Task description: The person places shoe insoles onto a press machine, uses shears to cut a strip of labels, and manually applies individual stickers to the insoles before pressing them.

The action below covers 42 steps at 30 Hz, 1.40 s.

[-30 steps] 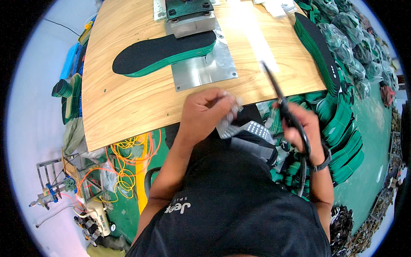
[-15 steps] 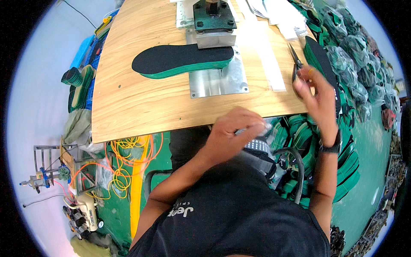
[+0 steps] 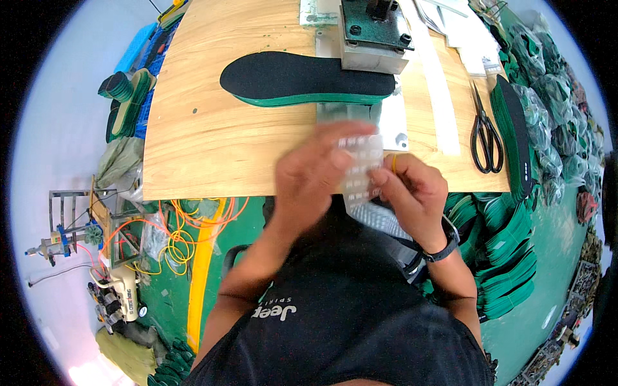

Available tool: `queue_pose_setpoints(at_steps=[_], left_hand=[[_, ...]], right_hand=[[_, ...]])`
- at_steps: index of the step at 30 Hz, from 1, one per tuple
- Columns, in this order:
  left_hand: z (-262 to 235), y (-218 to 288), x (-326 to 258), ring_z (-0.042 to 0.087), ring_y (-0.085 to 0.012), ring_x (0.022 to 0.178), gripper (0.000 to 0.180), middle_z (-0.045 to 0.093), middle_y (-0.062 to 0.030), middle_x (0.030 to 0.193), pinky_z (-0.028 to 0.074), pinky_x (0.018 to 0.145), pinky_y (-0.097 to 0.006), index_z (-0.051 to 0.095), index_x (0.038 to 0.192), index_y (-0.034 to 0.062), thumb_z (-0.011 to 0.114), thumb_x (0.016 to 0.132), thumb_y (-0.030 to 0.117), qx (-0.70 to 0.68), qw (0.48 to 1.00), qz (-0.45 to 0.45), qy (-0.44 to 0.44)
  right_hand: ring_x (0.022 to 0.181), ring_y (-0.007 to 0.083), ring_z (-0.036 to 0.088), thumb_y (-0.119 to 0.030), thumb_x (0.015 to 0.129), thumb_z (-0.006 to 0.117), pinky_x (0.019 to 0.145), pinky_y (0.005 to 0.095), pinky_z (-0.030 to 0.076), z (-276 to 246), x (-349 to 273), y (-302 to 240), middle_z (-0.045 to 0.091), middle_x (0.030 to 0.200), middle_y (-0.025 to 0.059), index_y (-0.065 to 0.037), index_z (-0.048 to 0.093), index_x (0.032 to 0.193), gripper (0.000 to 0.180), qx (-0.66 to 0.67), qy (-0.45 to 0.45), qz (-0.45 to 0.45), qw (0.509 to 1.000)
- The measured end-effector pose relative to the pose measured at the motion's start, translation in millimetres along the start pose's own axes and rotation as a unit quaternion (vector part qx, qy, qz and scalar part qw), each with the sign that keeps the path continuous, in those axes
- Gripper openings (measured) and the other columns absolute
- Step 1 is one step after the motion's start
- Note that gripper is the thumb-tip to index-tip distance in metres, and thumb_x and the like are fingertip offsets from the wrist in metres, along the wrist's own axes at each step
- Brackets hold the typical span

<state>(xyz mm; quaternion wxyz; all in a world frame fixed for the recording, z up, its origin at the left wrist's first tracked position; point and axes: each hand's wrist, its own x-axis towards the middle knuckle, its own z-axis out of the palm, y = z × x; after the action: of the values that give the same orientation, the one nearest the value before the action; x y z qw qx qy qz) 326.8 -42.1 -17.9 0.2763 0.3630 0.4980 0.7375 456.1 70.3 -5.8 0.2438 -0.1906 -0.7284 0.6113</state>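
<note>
Above the front edge of the table, both my hands are at a small translucent sheet printed with rows of white marks point(image 3: 362, 177). My left hand point(image 3: 312, 170), smeared by motion, grips its left side between thumb and fingers. Thumb and bent fingers of my right hand point(image 3: 412, 193) pinch its right edge; a yellow ring shows on one finger. Beyond the hands lies a stack of insoles point(image 3: 283, 74), black on top with green layers below. Its right end sits under a metal press block point(image 3: 373, 58) over a steel plate point(image 3: 396, 122). Black-handled scissors point(image 3: 485, 138) lie right of my hands.
A white strip point(image 3: 438, 90) runs along the wooden table point(image 3: 187, 141) beside the scissors. Another insole stack point(image 3: 512, 135) sits at the right edge. Green insoles point(image 3: 492, 257) are piled below the table, bagged ones point(image 3: 537, 96) farther right. Orange and yellow hoses point(image 3: 177, 238) coil on the floor at left.
My right hand has left the scissors, now lying on the table, and come left to the printed sheet. My left hand has risen slightly. The view has shifted, with table things lying farther right.
</note>
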Motion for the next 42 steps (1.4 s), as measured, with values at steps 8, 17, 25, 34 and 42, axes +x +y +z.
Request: queue_pose_setpoints(at_steps=[8, 17, 25, 34, 42], left_hand=[[-91.9, 12.1, 118.9, 0.054, -0.0281, 0.112, 0.064, 0.058, -0.0155, 0.118, 0.043, 0.095, -0.036, 0.056, 0.122, 0.002, 0.077, 0.07, 0.034, 0.529, 0.82, 0.194, -0.104], [-89.9, -6.3, 137.9, 0.054, -0.0322, 0.105, 0.067, 0.06, -0.015, 0.111, 0.04, 0.094, -0.039, 0.057, 0.121, 0.0074, 0.077, 0.067, 0.04, 0.622, 0.746, 0.097, -0.219], [-95.0, -10.3, 136.2, 0.054, -0.0326, 0.098, 0.063, 0.06, -0.014, 0.103, 0.041, 0.09, -0.039, 0.058, 0.117, 0.0062, 0.078, 0.066, 0.038, 0.615, 0.749, 0.135, -0.207], [-93.4, -7.8, 132.1, 0.054, -0.0318, 0.099, 0.062, 0.06, -0.0134, 0.104, 0.041, 0.09, -0.039, 0.058, 0.116, 0.0054, 0.077, 0.067, 0.037, 0.612, 0.751, 0.127, -0.214], [-93.3, -10.1, 131.6, 0.054, -0.0321, 0.099, 0.062, 0.06, -0.0136, 0.103, 0.041, 0.091, -0.039, 0.058, 0.115, 0.0052, 0.077, 0.067, 0.038, 0.616, 0.748, 0.136, -0.205]], right_hand=[[0.051, 0.0041, 0.047, -0.009, 0.087, 0.059, 0.046, 0.0172, 0.034, -2.5, 56.6, 20.6, 0.059, 0.064, 0.001, 0.0, 0.063, 0.082, 0.012, 0.193, 0.025, 0.146, 0.97], [0.041, 0.0078, 0.043, -0.014, 0.087, 0.058, 0.038, 0.0203, 0.029, -2.9, 85.5, 31.6, 0.055, 0.057, 0.0032, -0.001, 0.061, 0.071, 0.02, 0.25, 0.085, 0.234, 0.936], [0.043, 0.0068, 0.046, -0.013, 0.087, 0.059, 0.037, 0.0195, 0.03, 0.4, 84.8, 32.2, 0.057, 0.058, 0.0031, 0.0, 0.061, 0.073, 0.02, 0.254, 0.108, 0.233, 0.933], [0.042, 0.0056, 0.046, -0.013, 0.085, 0.062, 0.037, 0.0193, 0.03, 2.4, 86.5, 36.0, 0.057, 0.059, 0.001, -0.002, 0.061, 0.071, 0.018, 0.265, 0.116, 0.233, 0.928], [0.044, 0.0056, 0.049, -0.012, 0.085, 0.062, 0.038, 0.0184, 0.033, 1.7, 87.2, 38.5, 0.059, 0.062, 0.0013, -0.003, 0.06, 0.072, 0.016, 0.279, 0.118, 0.229, 0.925]])
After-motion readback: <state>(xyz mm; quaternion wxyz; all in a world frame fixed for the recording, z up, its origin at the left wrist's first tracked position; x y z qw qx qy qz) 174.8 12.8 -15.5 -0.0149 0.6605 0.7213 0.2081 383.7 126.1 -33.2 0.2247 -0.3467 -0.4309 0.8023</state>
